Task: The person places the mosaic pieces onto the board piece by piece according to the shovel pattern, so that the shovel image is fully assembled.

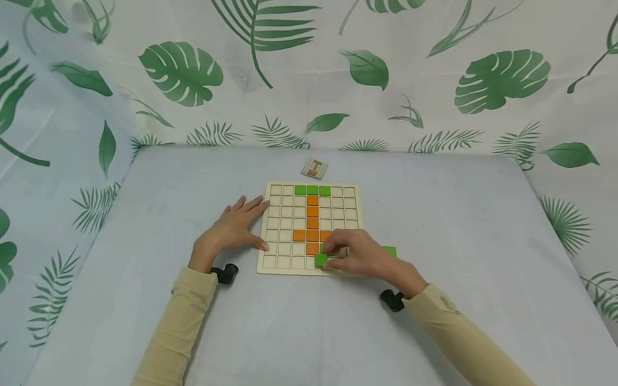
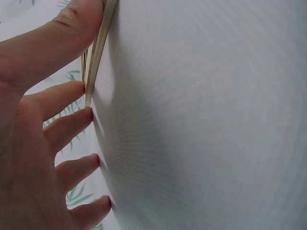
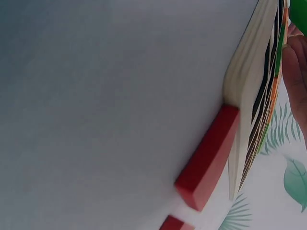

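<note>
A cream wooden grid board [image 1: 278, 262] lies on the table. Green tiles [image 1: 312, 190] sit in its top row, and orange tiles [image 1: 312, 223] run down the middle and across a lower row. My right hand [image 1: 355, 253] pinches a green square tile [image 1: 321, 260] over the bottom row, beside the lowest orange tile; another green tile just above is mostly hidden by the fingers. With fingers spread, my left hand [image 1: 235, 225] rests at the board's left edge. Thumb and fingers touch that edge [image 2: 97, 52] in the left wrist view.
Behind the board lies a small pattern card [image 1: 314, 168]. A loose green tile [image 1: 389, 250] is partly hidden behind my right wrist. The right wrist view shows a red block [image 3: 208, 158] against the board's edge and another red piece [image 3: 175, 224] below. A leaf-print cloth [image 1: 295, 68] surrounds the table.
</note>
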Demonstrator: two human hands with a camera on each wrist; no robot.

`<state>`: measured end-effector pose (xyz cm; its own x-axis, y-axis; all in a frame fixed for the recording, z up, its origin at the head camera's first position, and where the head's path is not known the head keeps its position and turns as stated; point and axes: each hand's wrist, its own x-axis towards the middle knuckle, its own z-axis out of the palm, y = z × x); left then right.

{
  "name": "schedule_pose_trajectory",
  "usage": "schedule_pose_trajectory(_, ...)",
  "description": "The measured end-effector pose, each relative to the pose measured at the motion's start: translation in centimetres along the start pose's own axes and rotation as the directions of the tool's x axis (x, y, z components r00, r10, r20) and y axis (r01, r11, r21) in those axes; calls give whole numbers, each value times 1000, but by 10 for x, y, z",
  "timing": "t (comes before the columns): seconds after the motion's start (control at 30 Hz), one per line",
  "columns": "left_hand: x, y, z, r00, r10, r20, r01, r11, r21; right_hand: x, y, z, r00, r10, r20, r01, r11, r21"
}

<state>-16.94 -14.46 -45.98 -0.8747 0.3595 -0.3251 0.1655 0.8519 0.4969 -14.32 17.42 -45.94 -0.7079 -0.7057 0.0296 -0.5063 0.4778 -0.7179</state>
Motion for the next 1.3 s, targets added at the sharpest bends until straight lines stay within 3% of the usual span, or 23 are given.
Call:
schedule_pose_trajectory(0.43,0,-1,1,1000,0,-6,0,1000,-5,12,-6,9,997,63,49,-63,998,-14)
schedule_pose_trajectory(0.8,2,-1,0,1000,-12,4,12,1000,-10,17,-8,11,997,45,69,-36,991,-129)
schedule_pose_trajectory(1.3,1,-2,0,1000,-9,5,9,1000,-3,11,-6,11,999,-5,48,12,989,-151)
